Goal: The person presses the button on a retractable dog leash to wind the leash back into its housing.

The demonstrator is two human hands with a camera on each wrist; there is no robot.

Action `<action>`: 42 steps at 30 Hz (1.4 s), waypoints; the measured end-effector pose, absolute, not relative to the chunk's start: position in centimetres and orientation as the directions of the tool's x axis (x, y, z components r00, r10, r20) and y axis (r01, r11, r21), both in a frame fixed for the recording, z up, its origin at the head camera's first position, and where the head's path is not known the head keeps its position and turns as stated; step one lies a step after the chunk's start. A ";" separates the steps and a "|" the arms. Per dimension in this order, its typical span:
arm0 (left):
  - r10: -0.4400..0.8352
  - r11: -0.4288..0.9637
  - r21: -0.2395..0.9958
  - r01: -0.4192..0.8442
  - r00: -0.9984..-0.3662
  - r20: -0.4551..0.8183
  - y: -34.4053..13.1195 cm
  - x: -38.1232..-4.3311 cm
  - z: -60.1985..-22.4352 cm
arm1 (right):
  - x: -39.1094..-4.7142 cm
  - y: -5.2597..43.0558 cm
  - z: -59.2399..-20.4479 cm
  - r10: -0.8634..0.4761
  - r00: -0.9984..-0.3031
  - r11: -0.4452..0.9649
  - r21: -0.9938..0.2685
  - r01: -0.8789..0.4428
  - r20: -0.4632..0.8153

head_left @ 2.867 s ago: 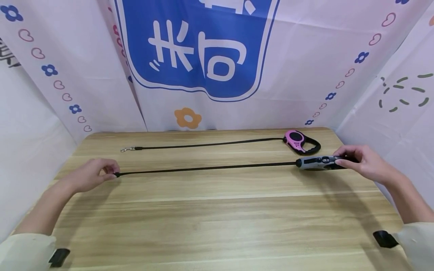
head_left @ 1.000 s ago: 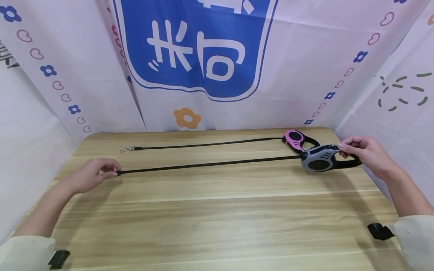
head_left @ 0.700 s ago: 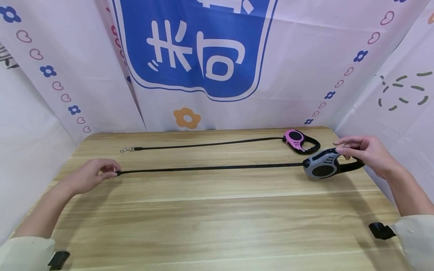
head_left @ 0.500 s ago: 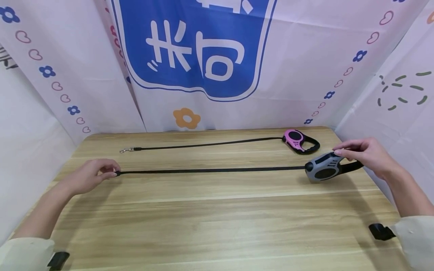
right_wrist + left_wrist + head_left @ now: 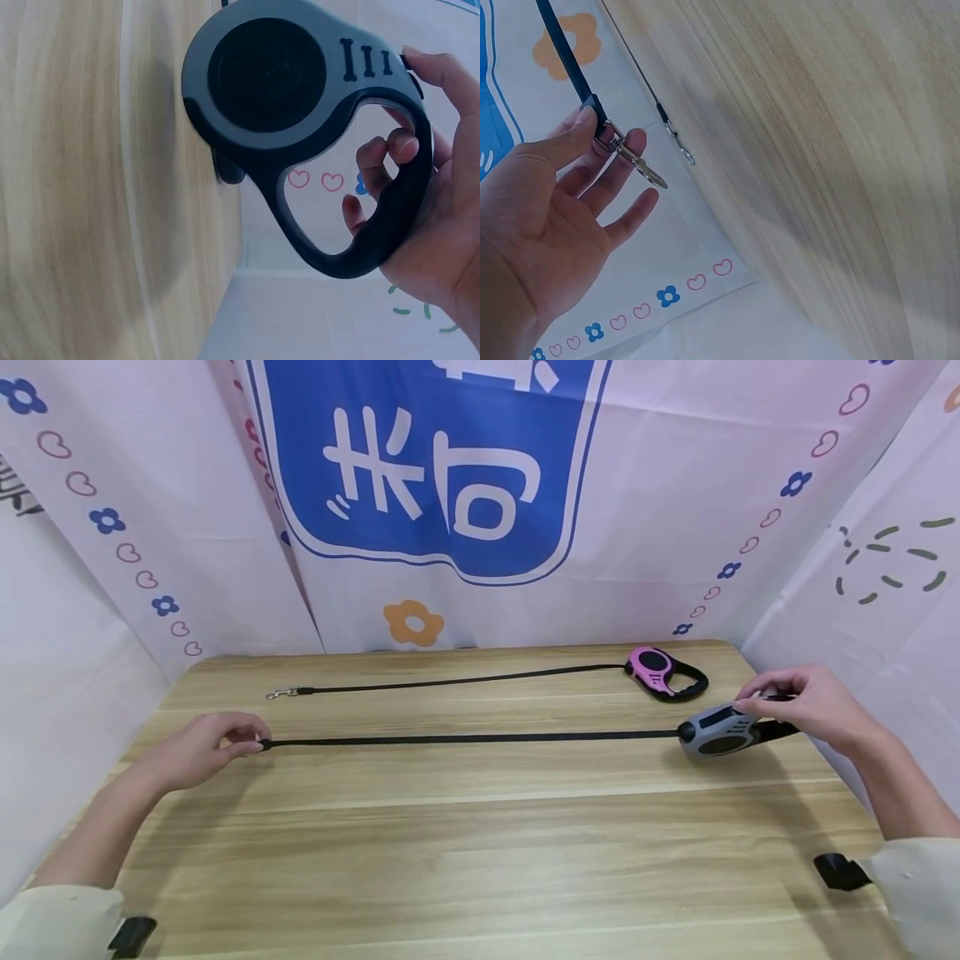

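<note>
A grey and black retractable dog leash (image 5: pixel 720 743) is held just above the table at the right. My right hand (image 5: pixel 813 706) grips its loop handle; in the right wrist view, fingers pass through the loop and the thumb rests near the top button. From the casing, a black strap (image 5: pixel 472 739) runs nearly straight and taut to the left. My left hand (image 5: pixel 213 747) pinches the strap's end between thumb and finger. Beyond that pinch, the left wrist view shows a silver snap hook (image 5: pixel 649 174) hanging free, hidden by fingers in the head view.
Behind lies a pink and black retractable leash (image 5: pixel 651 668) on the wooden table (image 5: pixel 480 860), its strap stretched left to a metal clip (image 5: pixel 282 692). A printed cloth backdrop (image 5: pixel 600 527) rises at the table's rear edge, with white cloth at both sides.
The grey leash was edge-on at first, then turned its flat side forward and rose. Since then the right hand has lowered and tilted it. The left hand has hardly moved.
</note>
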State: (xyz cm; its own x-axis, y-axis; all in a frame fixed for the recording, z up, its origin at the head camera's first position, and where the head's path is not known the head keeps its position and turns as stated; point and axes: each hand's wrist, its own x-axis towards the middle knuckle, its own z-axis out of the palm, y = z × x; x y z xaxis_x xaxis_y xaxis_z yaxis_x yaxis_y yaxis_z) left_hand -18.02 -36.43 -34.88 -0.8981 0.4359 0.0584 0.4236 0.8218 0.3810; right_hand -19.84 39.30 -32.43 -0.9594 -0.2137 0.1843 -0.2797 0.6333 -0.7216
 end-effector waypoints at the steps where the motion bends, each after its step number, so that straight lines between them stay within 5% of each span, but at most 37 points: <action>1: 0.435 0.822 0.382 0.422 -0.899 0.056 -36.4 -18.1 -34.9 | -19.8 39.2 -32.3 -0.208 -0.961 0.654 -0.705 -0.274 0.181; 6: 0.434 0.819 0.390 0.420 -0.899 0.057 -36.3 -18.1 -34.8 | -19.9 38.6 -31.9 -0.208 -0.964 0.671 -0.692 -0.266 0.168; 25: 0.438 0.786 0.415 0.459 -0.886 0.151 -37.0 -18.0 -35.0 | -20.0 39.8 -32.2 -0.213 -0.955 0.379 -0.883 -0.277 0.208; 35: 0.369 0.717 0.586 0.378 -0.919 0.141 -38.0 -17.6 -34.9 | -20.2 40.2 -32.8 -0.173 -0.966 0.173 -0.959 -0.223 0.193; 42: 0.327 0.672 0.657 0.343 -0.933 0.153 -38.8 -17.4 -34.8 | -20.2 40.0 -33.0 -0.152 -0.977 0.201 -0.963 -0.177 0.148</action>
State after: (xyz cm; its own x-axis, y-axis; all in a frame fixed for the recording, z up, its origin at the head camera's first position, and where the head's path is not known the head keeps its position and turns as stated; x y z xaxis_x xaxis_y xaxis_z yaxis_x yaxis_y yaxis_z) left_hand -17.42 -38.82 -34.82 -0.9327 0.3266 0.1530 0.3429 0.6718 0.6566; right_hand -20.16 39.95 -32.97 -0.9772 -0.1522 0.1477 -0.1770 0.2012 -0.9634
